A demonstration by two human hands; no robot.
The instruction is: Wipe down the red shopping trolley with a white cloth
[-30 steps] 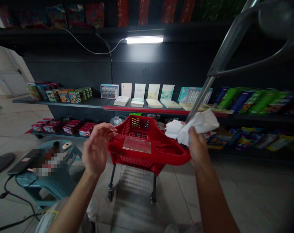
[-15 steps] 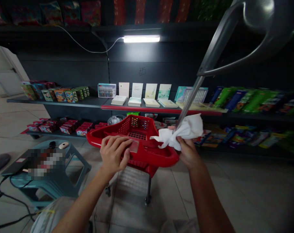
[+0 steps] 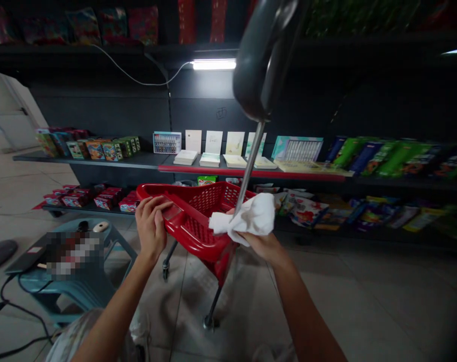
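Observation:
A small red shopping cart (image 3: 198, 231) with a perforated plastic basket stands on castors before me, turned at an angle. My left hand (image 3: 151, 221) grips the left part of its handle rim, fingers curled over the top. My right hand (image 3: 259, 242) is closed around a white cloth (image 3: 255, 213) wrapped about the lower part of a metal pole (image 3: 251, 163). The pole rises at a tilt beside the basket and ends above in a blurred grey curved piece (image 3: 254, 65). Cloth and hand hide the pole's foot.
A blue-green plastic stool (image 3: 88, 276) bearing devices and cables stands at left. Behind the cart, dark shelves (image 3: 133, 160) hold books (image 3: 214, 142), small boxes (image 3: 111, 150) and bagged goods (image 3: 307, 211). A lamp (image 3: 214, 64) glows under the upper shelf.
The cart has swung round, its left side nearer the shelf. Both hands have shifted left, and the pole with its curved top has moved left and steepened. The cloth remains in my right hand.

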